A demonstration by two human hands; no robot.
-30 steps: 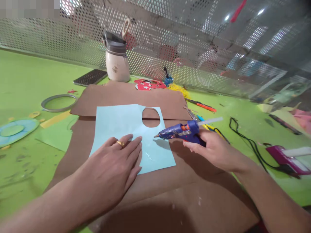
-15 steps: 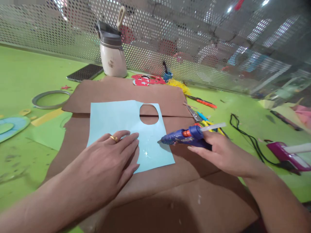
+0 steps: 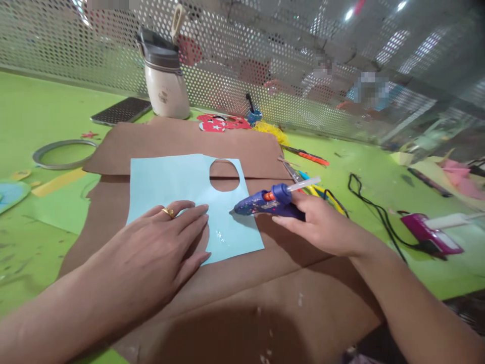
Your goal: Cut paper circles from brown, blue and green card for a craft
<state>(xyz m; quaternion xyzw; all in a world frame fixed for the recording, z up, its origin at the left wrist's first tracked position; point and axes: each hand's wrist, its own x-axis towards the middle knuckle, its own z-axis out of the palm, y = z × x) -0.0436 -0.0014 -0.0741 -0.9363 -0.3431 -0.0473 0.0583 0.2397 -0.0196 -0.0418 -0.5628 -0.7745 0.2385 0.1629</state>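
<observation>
A light blue sheet of paper (image 3: 166, 182) with a round hole near its upper right corner lies on brown cardboard (image 3: 189, 139). My left hand (image 3: 166, 242) lies flat on the lower left of the sheet, fingers stretched out, a gold ring on one. Partly under its fingertips is a second cut-out, mostly hidden. My right hand (image 3: 322, 222) grips a blue hot glue gun (image 3: 265, 203), with a clear glue stick (image 3: 305, 184) poking out of its rear. The nozzle hovers at or just above the sheet, below the hole; whether it touches I cannot tell. Shiny glue (image 3: 220, 237) shows on the paper nearby.
Behind the cardboard stand a white bottle (image 3: 166, 91) and a phone (image 3: 121, 110) against a perforated metal screen (image 3: 227, 60). Scissors (image 3: 291, 172) and a cutter (image 3: 312, 157) lie to the right, with a black cord (image 3: 373, 207) and a magenta tool (image 3: 428, 233). A grey ring (image 3: 65, 154) sits left.
The glue gun's nozzle has moved slightly left over the paper with my right hand. My left hand stays in place on the sheet. The whole view has shifted a little.
</observation>
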